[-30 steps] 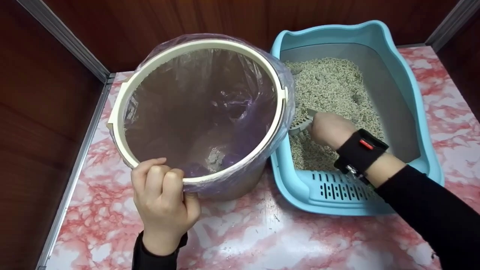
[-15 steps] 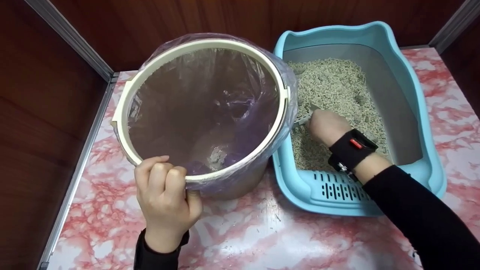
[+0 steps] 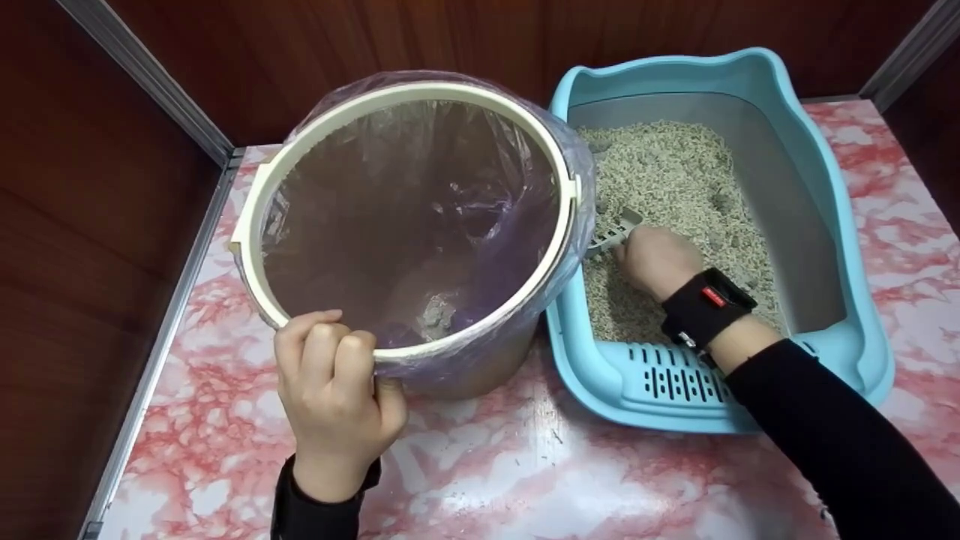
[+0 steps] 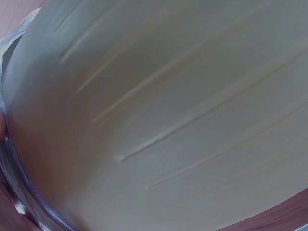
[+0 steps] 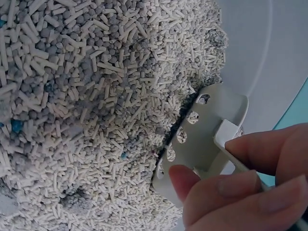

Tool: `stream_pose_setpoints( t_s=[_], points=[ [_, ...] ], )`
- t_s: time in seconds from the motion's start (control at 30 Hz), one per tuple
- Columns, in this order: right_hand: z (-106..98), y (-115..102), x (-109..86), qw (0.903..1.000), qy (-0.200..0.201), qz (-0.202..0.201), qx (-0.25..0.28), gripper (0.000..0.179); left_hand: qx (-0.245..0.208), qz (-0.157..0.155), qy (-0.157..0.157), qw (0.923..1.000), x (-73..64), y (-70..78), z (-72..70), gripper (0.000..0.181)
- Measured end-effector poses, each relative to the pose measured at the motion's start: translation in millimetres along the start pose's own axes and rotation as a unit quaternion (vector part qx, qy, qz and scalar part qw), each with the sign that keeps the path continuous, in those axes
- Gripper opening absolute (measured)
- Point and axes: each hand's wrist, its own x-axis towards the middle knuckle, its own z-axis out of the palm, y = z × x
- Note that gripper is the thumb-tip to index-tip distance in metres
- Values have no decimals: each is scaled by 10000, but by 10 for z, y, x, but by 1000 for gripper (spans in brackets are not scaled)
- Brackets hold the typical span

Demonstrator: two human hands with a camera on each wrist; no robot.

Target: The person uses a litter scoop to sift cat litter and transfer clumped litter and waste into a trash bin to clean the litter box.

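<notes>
Right of centre, right hand grips scoop against litter: a sharp flick could scatter it! Lower left, left hand grips bucket rim.

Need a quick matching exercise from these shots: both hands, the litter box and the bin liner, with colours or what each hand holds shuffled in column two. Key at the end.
Column one
1. Left hand
2. Litter box
3. Right hand
4. Bin liner

Column two
A. Holds the perforated scoop
B. Translucent purple
C. Grips the cream rim of the bin
D. Light blue

Pairs: 1-C, 2-D, 3-A, 4-B
</notes>
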Motion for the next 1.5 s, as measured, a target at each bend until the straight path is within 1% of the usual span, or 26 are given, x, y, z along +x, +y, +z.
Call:
stream_pose_setpoints(
  t_s=[0.1, 0.23, 0.3, 0.4, 0.57, 0.73, 0.83, 1.0, 1.13, 1.33, 1.5],
  points=[
    [-19, 12, 25, 10000, -66, -11, 1, 42, -14, 7, 3, 10000, 8, -8, 5, 13],
    [-84, 60, 54, 9993, -336, -33, 167, 40, -12, 4, 9, 10000, 10, -13, 5, 11],
    [-128, 112, 57, 9989, -407, -45, 231, 39, -15, 0, 17, 10000, 8, -11, 5, 11],
    [-188, 211, 51, 9989, -407, -144, 183, 40, -23, 8, 34, 10000, 5, -5, 6, 8],
    [-276, 377, 32, 9983, -293, -495, 136, 41, -26, 33, 67, 10000, 4, 9, 8, 6],
    [-372, 539, -1, 9962, 126, -846, 152, 39, 0, 42, 133, 9999, 5, 21, 10, 6],
    [-405, 618, -30, 9947, 444, -894, 245, 38, 16, 24, 158, 9999, 7, 23, 9, 7],
    [-371, 716, -58, 9898, 1040, -769, 604, 40, 0, -13, 175, 9998, 6, 25, 17, 13],
    [-311, 724, -67, 9845, 1418, -613, 835, 44, 8, -46, 218, 9998, -3, 26, 1, 14],
    [-263, 700, -73, 9787, 1659, -461, 1121, 50, 47, -72, 292, 9995, -10, 29, -25, 13],
    [-247, 694, -86, 9751, 1866, -400, 1134, 47, 68, -85, 313, 9994, -2, 28, -33, 12]
  ],
)
